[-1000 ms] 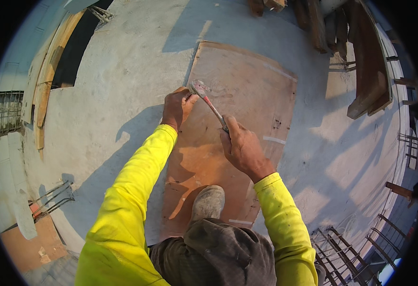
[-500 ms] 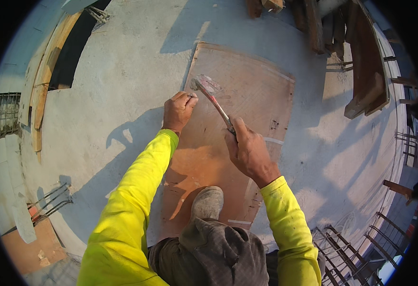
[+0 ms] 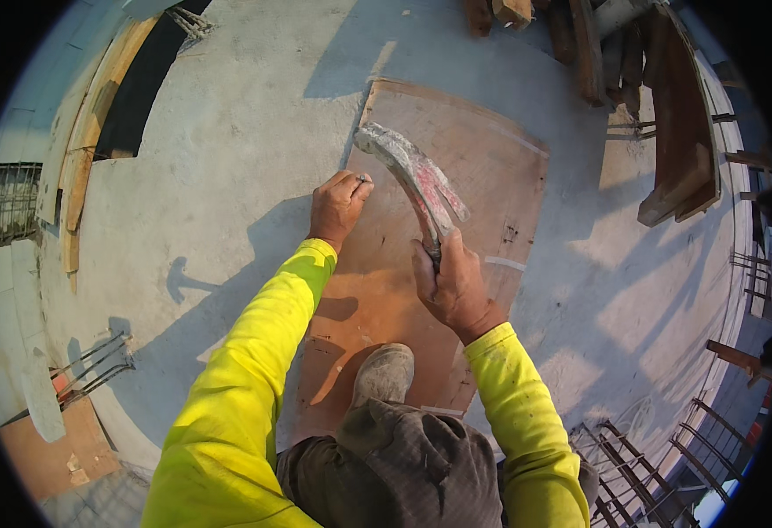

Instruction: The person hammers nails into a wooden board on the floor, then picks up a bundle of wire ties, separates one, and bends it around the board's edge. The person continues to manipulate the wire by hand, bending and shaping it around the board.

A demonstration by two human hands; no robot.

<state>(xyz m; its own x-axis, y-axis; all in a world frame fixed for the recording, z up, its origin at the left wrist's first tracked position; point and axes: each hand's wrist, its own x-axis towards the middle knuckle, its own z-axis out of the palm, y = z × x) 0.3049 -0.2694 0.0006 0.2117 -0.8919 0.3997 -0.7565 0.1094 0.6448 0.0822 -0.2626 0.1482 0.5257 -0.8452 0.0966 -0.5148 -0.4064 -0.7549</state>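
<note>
My right hand (image 3: 458, 286) is wrapped round the handle of a claw hammer (image 3: 417, 176). Its worn grey head, with red-pink traces, is lifted above the board, the striking face towards the upper left and the claw towards the right. To the left, the fingers of my left hand (image 3: 337, 209) are pinched on a small dark metal piece that looks like a nail (image 3: 363, 179); most of it is hidden by the fingers. Both hands are over a brown plywood sheet (image 3: 465, 141), the left one near its left edge. A gap separates the hammer from my left hand.
My boot (image 3: 384, 374) is on the plywood. Grey concrete floor (image 3: 227, 132) surrounds it. An opening edged with timber (image 3: 95, 114) lies at the upper left. Timber planks (image 3: 680, 123) stand at the upper right. Steel bars (image 3: 95, 365) stick out at the left, others (image 3: 632, 458) at the lower right.
The hammer has risen away from the board, and its head has tilted so more of the claw shows. Its shadow has shifted left and down. My left hand stays pinched, almost unmoved.
</note>
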